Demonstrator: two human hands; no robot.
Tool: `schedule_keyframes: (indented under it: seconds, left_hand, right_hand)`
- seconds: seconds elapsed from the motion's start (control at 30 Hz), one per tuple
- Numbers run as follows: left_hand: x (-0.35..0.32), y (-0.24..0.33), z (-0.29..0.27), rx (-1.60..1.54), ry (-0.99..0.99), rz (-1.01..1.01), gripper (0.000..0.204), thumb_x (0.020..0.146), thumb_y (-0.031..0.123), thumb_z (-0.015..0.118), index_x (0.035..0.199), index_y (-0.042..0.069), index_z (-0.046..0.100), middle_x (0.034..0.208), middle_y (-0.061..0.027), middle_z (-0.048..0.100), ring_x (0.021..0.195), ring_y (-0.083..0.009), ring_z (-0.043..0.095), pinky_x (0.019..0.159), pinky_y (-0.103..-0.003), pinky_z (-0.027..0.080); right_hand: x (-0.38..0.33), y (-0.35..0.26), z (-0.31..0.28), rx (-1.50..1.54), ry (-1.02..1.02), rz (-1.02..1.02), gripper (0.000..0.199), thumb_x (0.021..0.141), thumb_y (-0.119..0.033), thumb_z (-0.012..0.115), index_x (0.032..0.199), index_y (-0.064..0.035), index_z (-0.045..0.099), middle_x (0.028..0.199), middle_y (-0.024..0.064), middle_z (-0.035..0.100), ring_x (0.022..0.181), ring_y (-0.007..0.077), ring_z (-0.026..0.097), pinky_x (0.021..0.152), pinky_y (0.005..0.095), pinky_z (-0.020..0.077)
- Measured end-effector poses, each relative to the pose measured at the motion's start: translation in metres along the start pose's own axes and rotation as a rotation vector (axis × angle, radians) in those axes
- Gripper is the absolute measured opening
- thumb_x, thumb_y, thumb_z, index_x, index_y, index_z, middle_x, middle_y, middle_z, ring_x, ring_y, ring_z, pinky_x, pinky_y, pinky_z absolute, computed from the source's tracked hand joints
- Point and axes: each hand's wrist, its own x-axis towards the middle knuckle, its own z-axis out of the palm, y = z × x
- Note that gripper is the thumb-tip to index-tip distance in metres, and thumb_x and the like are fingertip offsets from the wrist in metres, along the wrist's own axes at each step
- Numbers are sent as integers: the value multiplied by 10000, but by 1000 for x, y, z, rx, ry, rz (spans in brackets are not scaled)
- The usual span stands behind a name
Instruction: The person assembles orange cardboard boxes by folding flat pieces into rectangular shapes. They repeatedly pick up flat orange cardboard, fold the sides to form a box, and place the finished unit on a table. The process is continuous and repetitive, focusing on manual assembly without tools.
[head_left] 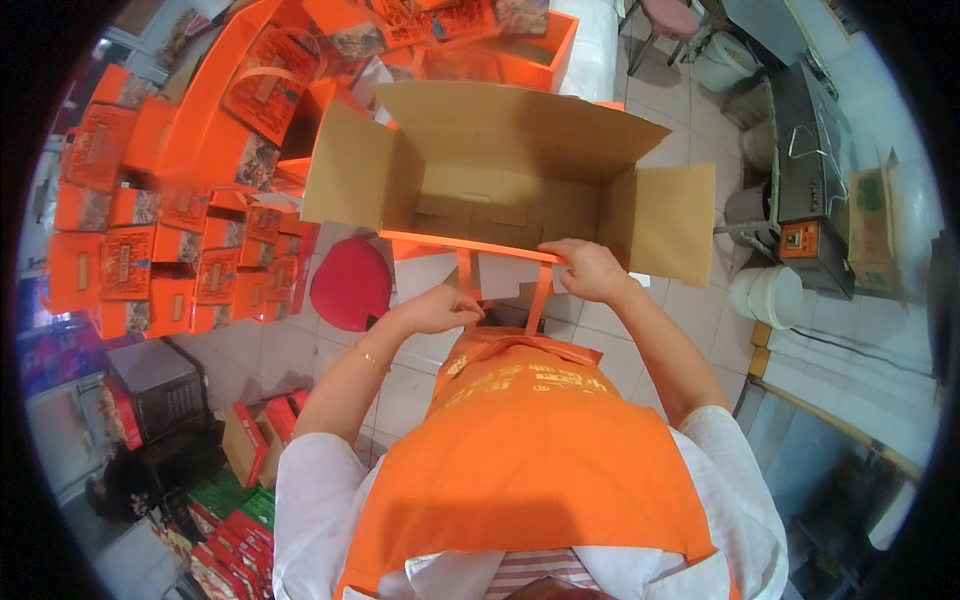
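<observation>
In front of me stands a large cardboard box [500, 180], brown inside and orange along its near edge. Its top flaps are spread outward, and no contents show inside. My right hand [588, 270] grips the near rim, right of the middle, with the fingertips over the edge. Lower and to the left, my left hand [440, 310] is closed with its fingers curled, beside an orange strap [465, 275]. What it holds, if anything, is hidden. A second orange strap [540, 298] hangs below the right hand, above my orange apron [530, 440].
Orange gift boxes [125, 265] are stacked at the left, with an orange carton [545, 55] beyond. A red stool [352, 285] stands left of my box. White buckets [775, 297] and a dark metal cabinet [812, 170] line the right; red packages [235, 555] lie at lower left.
</observation>
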Motion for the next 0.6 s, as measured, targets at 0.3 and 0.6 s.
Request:
schedule_keyframes:
  seconds: [0.3, 0.6]
  left_hand:
    - [28, 48, -22, 973, 1014, 450, 424, 718, 191, 756, 1078, 31, 598, 951, -164, 638, 888, -316, 622, 762, -407, 490]
    - [29, -4, 32, 975, 577, 241, 101, 756, 210, 610, 696, 129, 601, 683, -75, 650, 649, -246, 655, 554, -382, 508]
  right_hand:
    - [21, -9, 9, -170, -177, 107, 268, 827, -277, 619, 982, -64, 665, 972, 169, 672, 926, 343, 638, 784, 449, 515]
    - [-8, 17, 12, -424, -320, -52, 190, 822, -129, 544, 947, -83, 679, 878, 150, 685, 829, 332, 660, 720, 444, 529]
